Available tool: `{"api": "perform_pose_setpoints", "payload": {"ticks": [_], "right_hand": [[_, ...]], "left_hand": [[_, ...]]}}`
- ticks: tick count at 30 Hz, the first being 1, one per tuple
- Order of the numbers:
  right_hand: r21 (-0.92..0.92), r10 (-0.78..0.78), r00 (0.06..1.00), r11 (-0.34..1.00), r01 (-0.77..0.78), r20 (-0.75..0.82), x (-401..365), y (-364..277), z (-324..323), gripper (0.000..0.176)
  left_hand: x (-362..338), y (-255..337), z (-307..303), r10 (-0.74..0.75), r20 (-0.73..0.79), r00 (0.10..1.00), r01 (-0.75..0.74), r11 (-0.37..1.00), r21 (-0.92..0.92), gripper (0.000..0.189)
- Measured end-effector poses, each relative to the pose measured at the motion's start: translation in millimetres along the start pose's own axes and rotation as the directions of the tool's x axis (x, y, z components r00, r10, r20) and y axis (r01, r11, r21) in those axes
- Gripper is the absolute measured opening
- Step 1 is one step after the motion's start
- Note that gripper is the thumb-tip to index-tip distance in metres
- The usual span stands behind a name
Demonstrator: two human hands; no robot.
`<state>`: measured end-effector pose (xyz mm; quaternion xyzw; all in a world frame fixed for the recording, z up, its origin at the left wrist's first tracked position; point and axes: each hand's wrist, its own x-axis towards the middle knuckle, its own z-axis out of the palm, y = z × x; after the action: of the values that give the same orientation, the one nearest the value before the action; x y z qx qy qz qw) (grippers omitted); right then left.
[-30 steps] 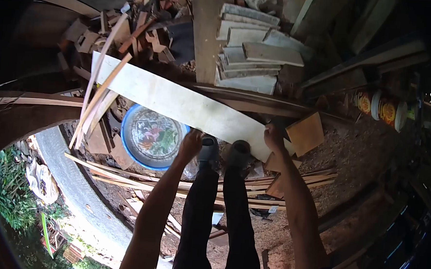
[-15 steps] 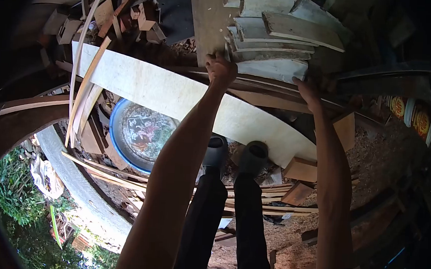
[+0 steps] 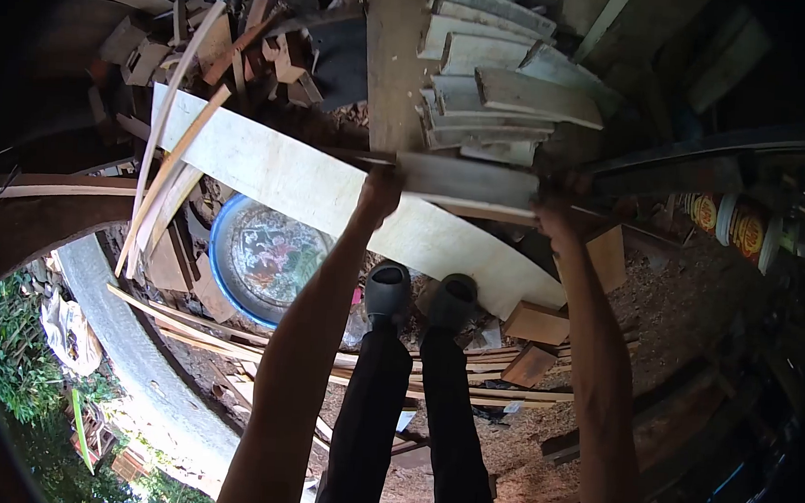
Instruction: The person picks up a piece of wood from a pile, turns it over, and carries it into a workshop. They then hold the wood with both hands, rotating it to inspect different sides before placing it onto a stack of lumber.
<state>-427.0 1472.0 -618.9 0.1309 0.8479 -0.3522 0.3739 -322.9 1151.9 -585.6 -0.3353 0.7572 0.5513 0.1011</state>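
Observation:
My left hand [image 3: 381, 196] is closed round the left end of a short, greyish-white board [image 3: 465, 182]. At the board's other end is my right hand [image 3: 555, 209], its fingers closed on the edge but dark and a little blurred. The board is held level between both hands, above a long pale plank [image 3: 270, 167] that lies slantwise across the ground. Just beyond the hands is a stack of similar short boards [image 3: 492, 97].
A round, blue-rimmed basin [image 3: 270, 263] lies left of my feet. Thin wooden strips [image 3: 468, 392] cross the ground near my legs. Wood offcuts [image 3: 290, 59] are heaped at upper left. Printed buckets [image 3: 748, 229] stand at the right, and wooden blocks [image 3: 537, 322] lie near my right foot.
A short board now spans my two hands, closer to me and lower in view. Both hands have come down from the stack's edge, and the view has shifted slightly.

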Motion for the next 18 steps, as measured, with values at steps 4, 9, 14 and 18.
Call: {"api": "perform_pose_setpoints", "payload": {"ticks": [4,9,14,18], "right_hand": [[0.336,0.195,0.957,0.905,-0.26,0.216,-127,-46,-22,0.025],[0.367,0.211,0.927,0.873,-0.322,0.312,-289,-102,-59,0.04],[0.465,0.125,0.952,0.85,-0.248,0.278,-444,-191,-113,0.042],[0.621,0.085,0.991,0.773,-0.129,0.1,-545,-221,-147,0.039]], "left_hand": [[-96,23,-51,-0.164,0.118,0.979,0.184,0.965,-0.186,0.032],[-232,81,-131,-0.179,0.15,0.972,0.22,0.916,-0.334,0.03],[-325,157,-202,-0.24,0.207,0.948,0.293,0.913,-0.285,0.034],[-370,257,-232,-0.243,0.232,0.942,0.292,0.934,-0.207,0.033]]}}
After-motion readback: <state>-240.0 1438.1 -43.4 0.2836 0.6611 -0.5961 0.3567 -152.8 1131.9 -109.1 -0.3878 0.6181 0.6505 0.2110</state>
